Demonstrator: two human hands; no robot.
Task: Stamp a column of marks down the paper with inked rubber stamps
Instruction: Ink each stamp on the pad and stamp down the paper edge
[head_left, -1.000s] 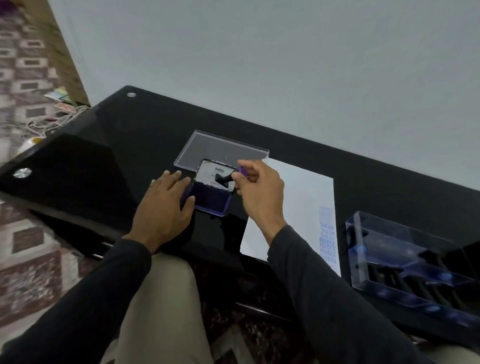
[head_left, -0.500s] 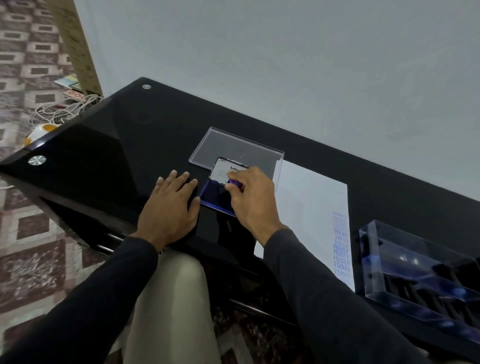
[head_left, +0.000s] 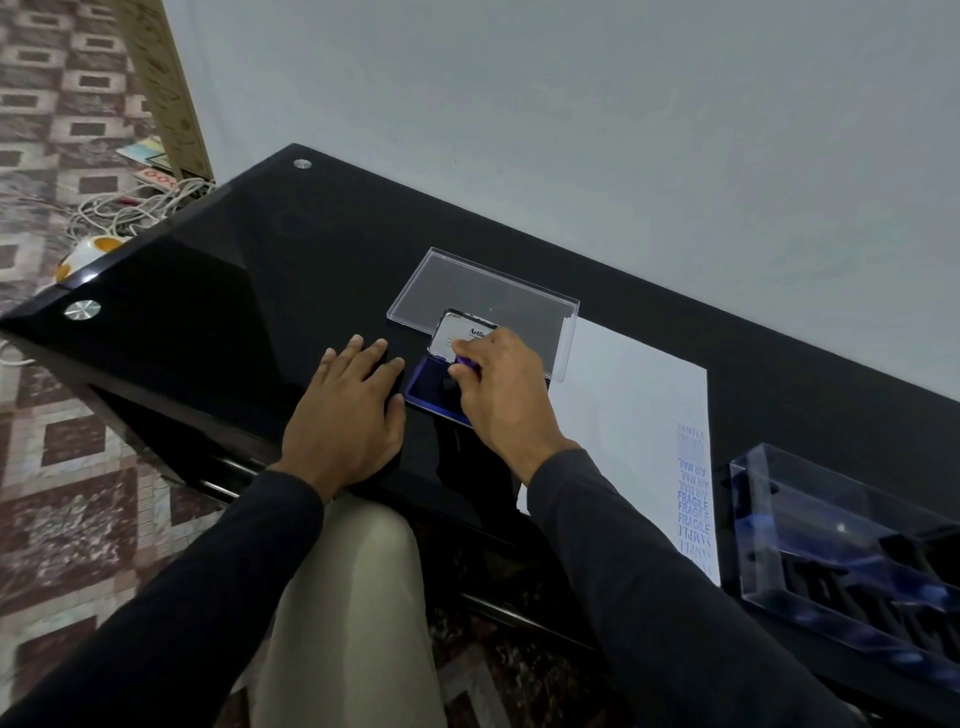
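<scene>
Two hands are being used at the ink pad. Furthest left, the left hand is being rested flat on the glossy black glass worktop, fingers straight and relaxed, its edge just beside the open blue ink pad, probably to steady it. Next to the right, the small purple-handled rubber stamp is being pinched between the curled fingers of the right hand and is being pressed down onto the pad; its face is hidden under the hand. Behind the pad, its raised white-labelled lid is being leaned toward a clear plastic lid lying flat on the worktop.

The coming move is judged to turn on one relation: the white sheet of paper is lying to the right of the stamp-holding fingers, its long axis running from the far side toward the person, and the column of blue stamped marks is being built along its right edge. The right hand is the nearer one. Nothing is seen standing between pad and paper, though the clear lid's corner is overlapping the sheet's far edge. Furthest right, a clear plastic case of dark stamps is sitting near the paper.
</scene>
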